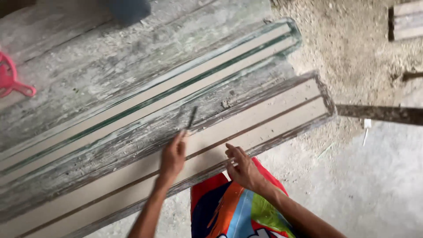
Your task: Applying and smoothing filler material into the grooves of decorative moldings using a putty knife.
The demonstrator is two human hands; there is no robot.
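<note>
My left hand (172, 154) grips a thin dark tool (191, 118), blurred, whose tip rests on the weathered wooden board (132, 132) between two pale strips. My right hand (241, 166) lies with fingers spread on the near edge of the closest board (273, 123), which has pale planed surfaces split by a dark groove. A second board (246, 55) farther off has pale strips with a green line.
A pink plastic object (9, 79) sits at the far left on grey wood. Sawdust covers the ground (352, 48) at the upper right. A dark plank (383, 113) sticks in from the right. Colourful cloth (233, 211) covers my lap.
</note>
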